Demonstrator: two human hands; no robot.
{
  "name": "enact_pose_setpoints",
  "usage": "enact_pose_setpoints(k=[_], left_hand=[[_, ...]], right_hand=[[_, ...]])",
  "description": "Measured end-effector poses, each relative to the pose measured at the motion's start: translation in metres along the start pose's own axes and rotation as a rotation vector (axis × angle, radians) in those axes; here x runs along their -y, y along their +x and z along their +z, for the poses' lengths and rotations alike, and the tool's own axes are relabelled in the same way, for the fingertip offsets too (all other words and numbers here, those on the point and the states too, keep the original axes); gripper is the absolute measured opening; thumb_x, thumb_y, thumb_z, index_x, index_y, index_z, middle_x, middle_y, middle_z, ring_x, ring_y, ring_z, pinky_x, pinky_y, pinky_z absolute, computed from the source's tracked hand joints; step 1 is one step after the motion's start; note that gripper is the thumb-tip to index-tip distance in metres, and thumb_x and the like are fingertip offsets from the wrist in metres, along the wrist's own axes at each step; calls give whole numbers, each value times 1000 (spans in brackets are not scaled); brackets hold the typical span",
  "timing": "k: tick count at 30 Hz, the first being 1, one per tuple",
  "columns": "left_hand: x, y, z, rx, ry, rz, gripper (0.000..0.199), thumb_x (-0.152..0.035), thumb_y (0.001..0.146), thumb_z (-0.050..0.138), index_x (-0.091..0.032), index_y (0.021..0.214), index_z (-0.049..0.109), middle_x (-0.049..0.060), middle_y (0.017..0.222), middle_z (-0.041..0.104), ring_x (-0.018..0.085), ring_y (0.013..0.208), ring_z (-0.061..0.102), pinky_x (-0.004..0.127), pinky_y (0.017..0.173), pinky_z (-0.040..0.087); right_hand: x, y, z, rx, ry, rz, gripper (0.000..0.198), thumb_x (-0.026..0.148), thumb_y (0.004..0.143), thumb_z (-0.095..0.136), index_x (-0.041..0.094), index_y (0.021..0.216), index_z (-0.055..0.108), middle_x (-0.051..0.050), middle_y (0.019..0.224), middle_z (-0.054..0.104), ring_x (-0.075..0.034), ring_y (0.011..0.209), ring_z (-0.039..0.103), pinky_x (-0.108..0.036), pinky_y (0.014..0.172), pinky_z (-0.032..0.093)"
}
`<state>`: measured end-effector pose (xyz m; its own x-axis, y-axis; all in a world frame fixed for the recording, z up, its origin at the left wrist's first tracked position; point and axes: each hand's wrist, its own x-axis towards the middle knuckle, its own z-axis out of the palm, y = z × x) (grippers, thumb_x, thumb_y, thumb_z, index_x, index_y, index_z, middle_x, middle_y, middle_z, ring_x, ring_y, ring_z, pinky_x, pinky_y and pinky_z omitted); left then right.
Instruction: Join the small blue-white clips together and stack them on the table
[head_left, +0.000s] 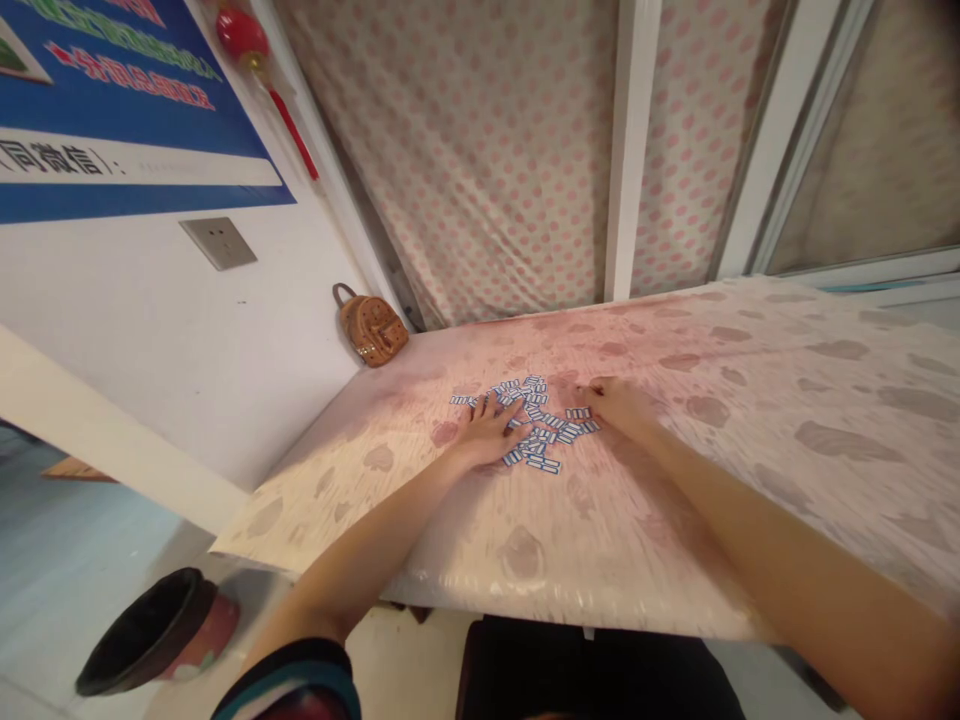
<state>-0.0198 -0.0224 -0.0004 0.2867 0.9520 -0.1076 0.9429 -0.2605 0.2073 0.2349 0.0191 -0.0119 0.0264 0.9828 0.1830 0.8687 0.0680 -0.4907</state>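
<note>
Blue-edged white tiles (555, 421) lie in a loose, partly overlapping scatter on the blotch-patterned tablecloth (457, 545), between the two hands. No rows or stacks show; judging by this jumble, any ordering is little advanced, with nearly all pieces loose. The left hand (487, 435) rests over the scatter's left side, fingers spread. The right hand (616, 402) is curled just beside its right edge; whether it pinches a tile, I cannot tell. Beyond, a brown mini backpack (373, 330) stands against the wall (300, 310).
</note>
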Motion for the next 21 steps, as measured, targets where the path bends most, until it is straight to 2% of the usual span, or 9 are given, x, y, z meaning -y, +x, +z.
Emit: enact_pose_setpoints(k=[2, 4, 6, 8, 11, 13, 15, 17, 21], left_hand=[[5, -14, 0, 23, 4, 37, 77, -82, 85, 19, -46, 153, 18, 1, 164, 2, 34, 150, -2, 60, 117, 5], [14, -26, -1, 14, 10, -24, 82, -85, 81, 26, -46, 153, 17, 2, 164, 0, 37, 149, -3, 63, 116, 6], [20, -30, -3, -35, 10, -120, 90, -86, 78, 32, -43, 155, 13, 5, 164, -3, 40, 148, -6, 66, 114, 7], [16, -25, -5, -103, -2, -139, 92, -85, 80, 32, -37, 156, 11, 6, 163, -4, 39, 148, -8, 65, 115, 7], [-10, -10, -4, -136, -20, 32, 81, -77, 88, 24, -34, 157, 12, 4, 164, 3, 32, 150, -4, 58, 119, 4], [-31, -2, -2, -90, -11, 154, 76, -72, 91, 22, -32, 156, 16, 3, 163, 9, 29, 151, 0, 56, 120, 0], [-43, 0, 0, -21, -1, 209, 76, -71, 92, 23, -30, 156, 20, 4, 163, 12, 30, 151, 3, 55, 120, 0], [-43, -5, 1, 5, 5, 184, 76, -72, 91, 25, -32, 155, 22, 5, 163, 12, 33, 150, 5, 58, 120, 1], [-22, -17, -3, -28, 33, 52, 72, -73, 90, 28, -40, 154, 21, 4, 163, 10, 37, 149, 8, 64, 116, 3]], right_hand=[[1, -2, -2, 14, 25, -1, 37, 42, 90, 46, 19, 71, 68, -6, 66, 65, -16, 63, 57, -26, 55, 29], [3, -3, -4, 28, 42, -11, 39, 43, 91, 45, 19, 71, 68, -6, 67, 66, -16, 63, 56, -27, 55, 29], [4, -3, -5, 33, 43, -21, 40, 43, 92, 44, 19, 72, 68, -6, 69, 66, -16, 65, 57, -27, 56, 29], [4, -3, -5, 36, 35, -18, 39, 42, 92, 44, 19, 73, 68, -7, 71, 67, -17, 66, 57, -27, 57, 29], [4, -3, -3, 38, 35, 7, 36, 40, 91, 46, 19, 72, 67, -7, 72, 69, -17, 65, 58, -27, 56, 29], [2, -2, -2, 28, 37, 12, 34, 40, 91, 47, 19, 73, 67, -7, 72, 69, -16, 65, 58, -26, 55, 29], [1, -2, -2, 18, 30, -6, 35, 40, 92, 45, 19, 73, 67, -7, 71, 69, -16, 65, 58, -26, 56, 30], [1, -2, -2, 15, 22, -25, 37, 41, 92, 44, 19, 72, 67, -7, 70, 68, -16, 65, 58, -26, 57, 30], [2, -2, -2, 38, 30, -4, 36, 42, 91, 46, 19, 75, 68, -6, 71, 68, -16, 64, 57, -26, 56, 28]])
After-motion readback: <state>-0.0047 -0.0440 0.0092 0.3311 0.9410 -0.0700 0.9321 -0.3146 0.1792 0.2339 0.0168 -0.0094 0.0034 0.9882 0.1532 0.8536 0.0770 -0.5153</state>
